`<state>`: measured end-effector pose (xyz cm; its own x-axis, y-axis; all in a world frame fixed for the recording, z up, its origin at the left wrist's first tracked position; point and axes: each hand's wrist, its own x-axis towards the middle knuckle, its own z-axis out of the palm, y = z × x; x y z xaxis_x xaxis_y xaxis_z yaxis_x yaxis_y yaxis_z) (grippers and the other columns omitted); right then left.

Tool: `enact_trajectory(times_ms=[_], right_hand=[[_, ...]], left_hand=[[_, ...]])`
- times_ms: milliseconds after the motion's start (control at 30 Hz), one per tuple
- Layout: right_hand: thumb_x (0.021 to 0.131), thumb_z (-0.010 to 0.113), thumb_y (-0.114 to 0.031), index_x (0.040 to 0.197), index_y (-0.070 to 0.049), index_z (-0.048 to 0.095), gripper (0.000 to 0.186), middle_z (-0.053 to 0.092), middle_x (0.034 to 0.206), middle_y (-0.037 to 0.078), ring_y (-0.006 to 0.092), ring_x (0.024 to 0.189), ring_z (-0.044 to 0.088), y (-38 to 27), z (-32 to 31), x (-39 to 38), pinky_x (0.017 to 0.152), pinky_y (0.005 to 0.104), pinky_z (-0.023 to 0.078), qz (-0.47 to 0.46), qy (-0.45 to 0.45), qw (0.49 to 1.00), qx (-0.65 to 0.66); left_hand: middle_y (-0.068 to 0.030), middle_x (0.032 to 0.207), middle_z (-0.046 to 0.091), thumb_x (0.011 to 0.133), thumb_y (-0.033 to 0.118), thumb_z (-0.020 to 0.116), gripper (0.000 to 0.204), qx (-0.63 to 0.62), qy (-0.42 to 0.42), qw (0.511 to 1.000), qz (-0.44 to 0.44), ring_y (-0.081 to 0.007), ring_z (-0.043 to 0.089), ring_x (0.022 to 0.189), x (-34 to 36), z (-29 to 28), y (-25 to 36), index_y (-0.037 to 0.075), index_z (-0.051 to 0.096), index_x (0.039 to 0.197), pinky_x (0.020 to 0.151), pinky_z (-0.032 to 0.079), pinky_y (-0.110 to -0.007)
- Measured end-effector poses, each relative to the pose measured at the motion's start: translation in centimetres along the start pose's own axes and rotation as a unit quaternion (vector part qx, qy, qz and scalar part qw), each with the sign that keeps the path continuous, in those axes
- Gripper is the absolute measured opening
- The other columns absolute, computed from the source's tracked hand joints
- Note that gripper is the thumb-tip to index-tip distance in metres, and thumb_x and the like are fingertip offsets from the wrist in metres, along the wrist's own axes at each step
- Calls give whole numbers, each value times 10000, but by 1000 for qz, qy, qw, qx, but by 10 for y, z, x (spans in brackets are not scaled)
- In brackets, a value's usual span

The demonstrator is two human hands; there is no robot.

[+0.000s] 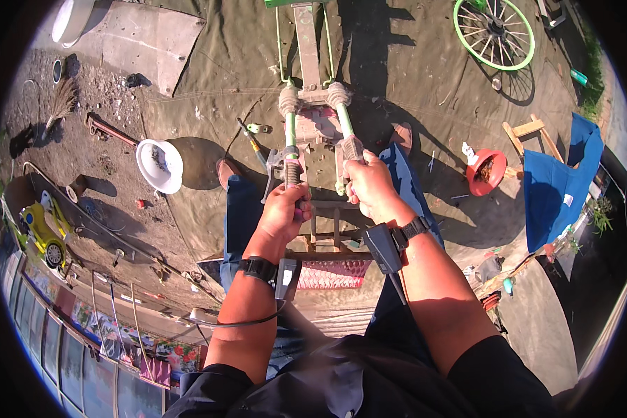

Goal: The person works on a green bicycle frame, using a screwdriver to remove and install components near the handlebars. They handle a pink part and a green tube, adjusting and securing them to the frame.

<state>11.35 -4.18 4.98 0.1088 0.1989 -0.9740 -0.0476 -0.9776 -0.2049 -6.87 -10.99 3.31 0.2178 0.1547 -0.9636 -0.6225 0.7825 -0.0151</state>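
In the head view, the only one, a grime-covered frame (pixel 306 49) with green tubes stands in the middle, between the person's legs, its two tubes running back toward the body. The left hand (pixel 285 209) has its fingers curled round the lower end of the ribbed left grip (pixel 292 171), just beside a dark lever (pixel 270 177); the right hand (pixel 373 184) is closed round the right grip (pixel 352 148), thumb along its top. A screwdriver (pixel 254 145) lies left of the frame, near the lever, so that side is the tighter one. The olive mat (pixel 237 42) spreads under everything here; its left edge curves down by the white basin (pixel 159 167), with rough dirt beyond, where a red pipe wrench (pixel 111 130) lies. To the right, a broad stretch of mat separates the right foot (pixel 401 138) from the red bowl (pixel 479 182), and a green-rimmed wheel (pixel 494 31) lies well apart at upper right. Past the bowl, a blue cloth (pixel 554 195) hangs near a wooden stand (pixel 528 128). The basin holds small greyish bits, too small to identify; the bowl holds brownish scraps, with a white crumpled piece at its rim.
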Motion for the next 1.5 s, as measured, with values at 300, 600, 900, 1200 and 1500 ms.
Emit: enact_trajectory(times_ms=[300,600,900,1200,1500], right_hand=[[885,577,-157,1053,-74,507,200,523,701,15,123,431,484,4,1,3,355,293,365,-7,-10,1000,15],[889,573,-168,1039,-56,511,196,535,690,21,131,432,492,5,3,1,363,301,386,-8,1,1000,-8],[872,578,-142,1015,-71,487,183,518,708,24,133,431,487,25,0,17,353,297,366,-62,-33,997,-24],[875,579,-140,1006,-72,501,167,521,696,27,135,432,490,35,-6,37,352,298,365,-114,-34,990,-77],[878,583,-132,1053,-62,529,196,533,702,27,129,427,491,4,4,3,349,297,367,-16,-8,1000,11]], left_hand=[[-41,691,550,889,157,661,190,418,163,891,65,-128,523,530,10,2,-6,41,518,937,440,442,-292],[-23,774,511,956,133,615,104,-235,-104,964,-70,-100,464,608,-13,-15,-14,84,525,974,539,397,-246],[-45,683,555,889,188,671,238,554,191,803,108,-131,542,528,1,-17,-24,23,502,920,440,468,-305],[-18,761,516,951,115,605,82,-68,-31,997,-17,-105,461,607,-42,-2,-14,64,542,944,538,397,-253],[-11,749,498,936,117,617,125,-43,1,999,-10,-92,449,565,-43,-4,-22,44,533,992,486,384,-240]])
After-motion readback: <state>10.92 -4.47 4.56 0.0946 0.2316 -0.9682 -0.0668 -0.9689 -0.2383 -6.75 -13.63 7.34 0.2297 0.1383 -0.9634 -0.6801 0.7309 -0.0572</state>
